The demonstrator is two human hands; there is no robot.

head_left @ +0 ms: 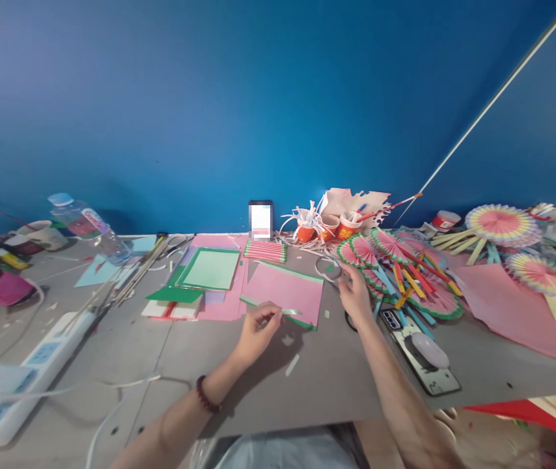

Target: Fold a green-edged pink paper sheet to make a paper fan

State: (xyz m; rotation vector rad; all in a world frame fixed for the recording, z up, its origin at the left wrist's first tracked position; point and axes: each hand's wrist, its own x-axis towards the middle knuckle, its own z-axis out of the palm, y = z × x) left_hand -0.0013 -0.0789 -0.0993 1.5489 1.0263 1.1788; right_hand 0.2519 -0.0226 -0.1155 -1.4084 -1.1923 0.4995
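My left hand (258, 329) is closed in a pinch over the near edge of a pink sheet with green borders (285, 290). From its fingertips a short, narrow, shiny strip of tape (291, 312) sticks out to the right. To the right of the sheet, my right hand (355, 293) has thumb and fingers at the edge of a clear ring, which looks like a roll of tape (327, 276). Dark loops, perhaps scissor handles (350, 320), lie partly hidden under that wrist. A small white strip (292, 365) lies on the grey table nearer me.
Left are stacked green and pink papers (209, 268), a bottle (85, 221) and a power strip (48, 365). Behind stand striped sticks (265, 251), a phone (261, 220) and red cups (347, 226). Right lie paper fans (405, 254) and another phone (422, 355).
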